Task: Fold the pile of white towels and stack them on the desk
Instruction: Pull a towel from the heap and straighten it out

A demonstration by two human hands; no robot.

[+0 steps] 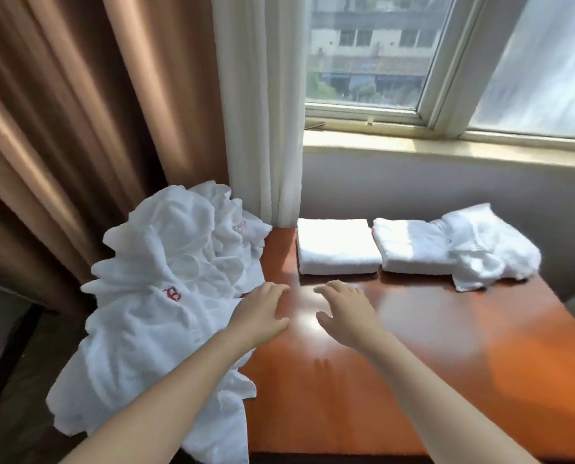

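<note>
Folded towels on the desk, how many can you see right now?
2. One folded towel lies at the back of the desk; the second sits just right of it, partly covered by a rumpled towel, which may hide more.

White cloth on a reddish-brown surface (447,363), from where I watch.

Left of my left grip (262,309) the towel pile (138,329) is plain white, with one small red stitched mark (172,294). Beyond my right grip (343,309), two folded towels (338,246) and a crumpled towel (493,249) are white too. Between the grips the orange-brown surface shows a pale glare patch. Behind the pile hang a brown curtain (61,128) and a cream-white curtain (262,112).
</note>
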